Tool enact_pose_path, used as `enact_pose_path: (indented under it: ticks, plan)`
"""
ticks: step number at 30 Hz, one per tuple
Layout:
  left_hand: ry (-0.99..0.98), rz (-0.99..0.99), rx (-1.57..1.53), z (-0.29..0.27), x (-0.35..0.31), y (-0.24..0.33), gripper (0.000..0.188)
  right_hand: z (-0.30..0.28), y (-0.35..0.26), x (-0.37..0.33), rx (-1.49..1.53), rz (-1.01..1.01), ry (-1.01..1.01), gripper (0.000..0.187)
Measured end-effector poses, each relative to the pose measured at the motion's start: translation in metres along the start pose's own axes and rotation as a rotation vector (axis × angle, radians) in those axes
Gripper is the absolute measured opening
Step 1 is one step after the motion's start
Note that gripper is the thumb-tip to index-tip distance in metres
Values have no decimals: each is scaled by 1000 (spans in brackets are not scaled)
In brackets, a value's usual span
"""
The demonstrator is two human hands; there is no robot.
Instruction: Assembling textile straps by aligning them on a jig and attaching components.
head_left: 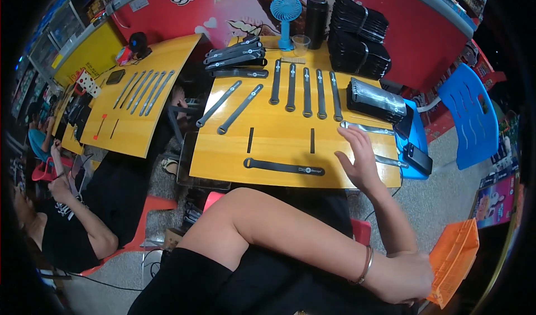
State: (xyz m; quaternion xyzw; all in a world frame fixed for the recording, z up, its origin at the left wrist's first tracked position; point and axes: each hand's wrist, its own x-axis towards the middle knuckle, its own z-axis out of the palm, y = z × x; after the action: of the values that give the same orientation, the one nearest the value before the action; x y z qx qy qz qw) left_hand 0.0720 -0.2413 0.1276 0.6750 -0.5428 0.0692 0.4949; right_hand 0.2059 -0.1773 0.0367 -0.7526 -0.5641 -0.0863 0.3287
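Observation:
My left arm, with a bracelet on the wrist, reaches across to the right. My left hand (403,279) is bent over at my right elbow, beside an orange plastic basket (456,262); its fingers are mostly hidden. Above the table's right front part, my right hand (358,157) has its fingers apart and holds nothing. Close to its fingertips lies a grey strap (375,129) with a ring end; another strap (392,161) shows partly behind the wrist. A dark grey strap (283,166) lies crosswise near the front edge, below two short black strips (250,140).
Several straps (306,92) lie in a row on the yellow table (223,164). Strap bundles (377,100), a blue fan (285,22), a clear cup (300,45) and a black cylinder (316,22) stand around. Right: blue chair (469,117), phone (417,159). Left: another person (78,214) at a second table.

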Motion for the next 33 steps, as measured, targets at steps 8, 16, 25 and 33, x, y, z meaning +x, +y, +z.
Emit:
enact_pose_path:
  ticks: [8,16,25,33]
  plan:
    - [150,102,328,-1,6,-27,13,-16,3,-2,92,72,-104,39]
    - [-18,-415,-405,-102,-172,-6,18,-94,-1,-56,988,96,-370,11]
    - [56,-1264,-382,-61,-303,46,20,-2,-34,-90,737,146,-879,18]
    - [221,-1200,546,-65,-297,45,15,-5,-44,-64,89,-13,-673,12]
